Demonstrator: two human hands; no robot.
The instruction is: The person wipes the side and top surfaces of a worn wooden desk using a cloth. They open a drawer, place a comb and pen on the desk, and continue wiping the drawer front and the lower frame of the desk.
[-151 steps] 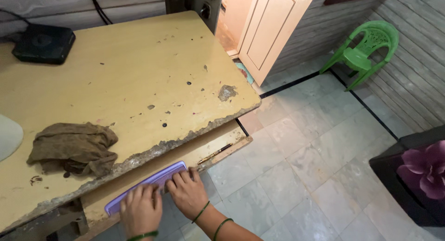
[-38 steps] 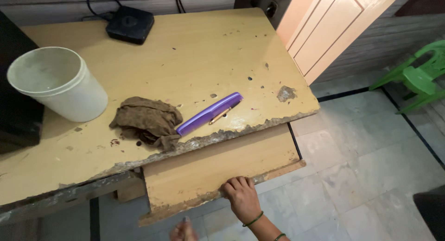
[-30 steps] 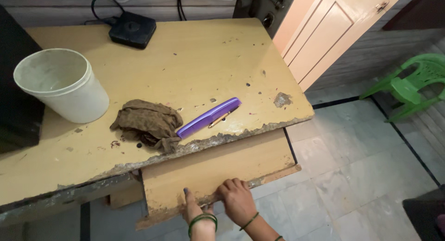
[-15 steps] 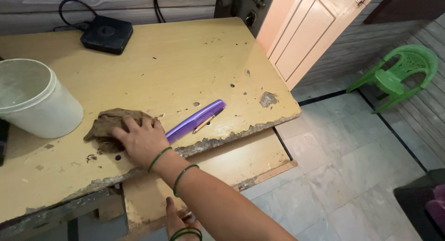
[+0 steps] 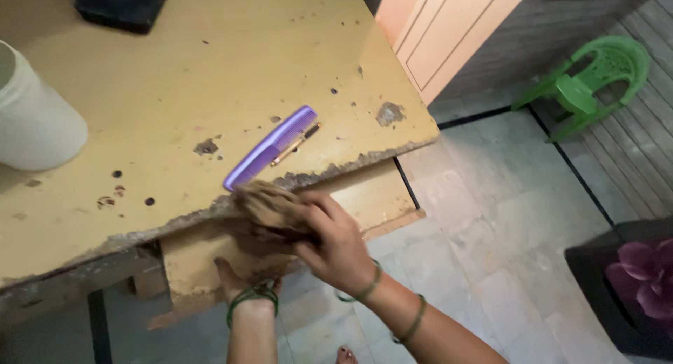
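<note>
Two hands meet at the worn front edge of the desk (image 5: 175, 91), above its pull-out shelf (image 5: 364, 199). From the left: a white bucket (image 5: 31, 119) stands well back, clear of the hands; the left hand (image 5: 242, 283) rests low at the shelf's front edge, its grip hidden, so open or closed cannot be told; the right hand (image 5: 336, 245) has its grip closed on the brown cloth (image 5: 270, 210), bunched so it stays in one wad over the shelf; the purple comb (image 5: 270, 156) and pen (image 5: 294, 144) lie side by side on the desk. Half a second earlier the cloth lay on the desk left of the comb, the right hand flat on it; now it is off the top
</note>
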